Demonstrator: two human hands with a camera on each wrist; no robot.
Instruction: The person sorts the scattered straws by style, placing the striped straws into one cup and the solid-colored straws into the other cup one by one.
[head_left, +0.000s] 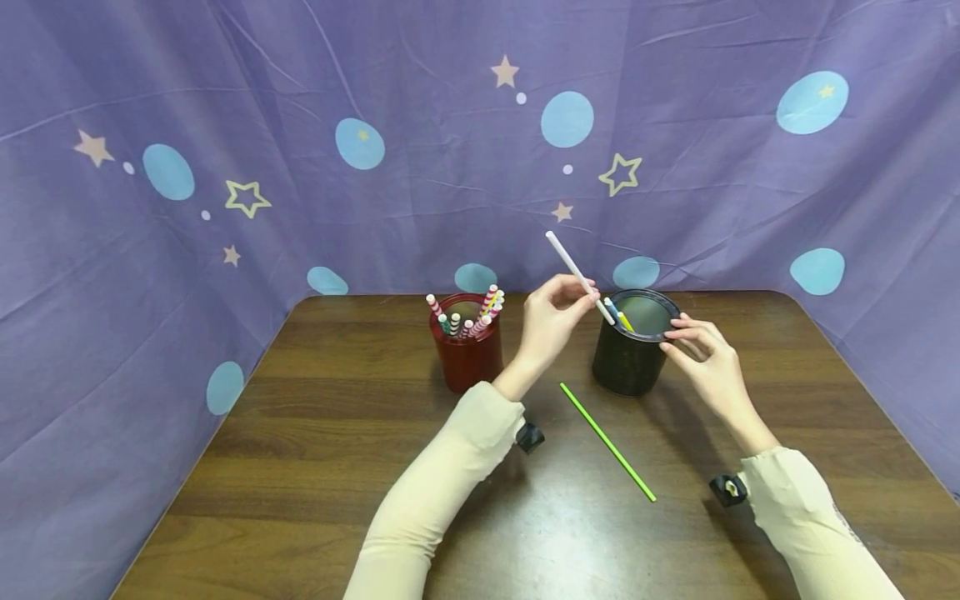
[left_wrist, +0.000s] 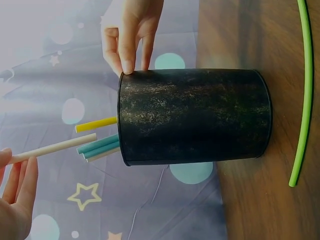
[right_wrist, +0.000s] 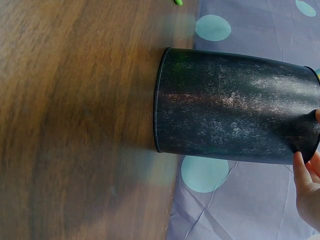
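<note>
My left hand (head_left: 551, 321) pinches a white straw (head_left: 572, 262) between thumb and fingers, tilted, its lower end at the near left of the black can's rim. The black can (head_left: 628, 367) stands upright on the table. Inside it, a yellow straw (left_wrist: 97, 124), blue straws (left_wrist: 97, 144) and a white one poke just above the rim. My right hand (head_left: 708, 362) holds the can at its right rim, thumb (right_wrist: 299, 172) against the outer side and fingertips over the edge. In the left wrist view the held straw's end overlaps the space beside the other straws.
A red can (head_left: 468, 362) full of striped straws (head_left: 468, 327) stands left of my left hand. On the brown table (head_left: 337, 467), a bright green straw (head_left: 607, 442) lies slantwise in front of the black can. A purple curtain (head_left: 450, 125) hangs behind the table.
</note>
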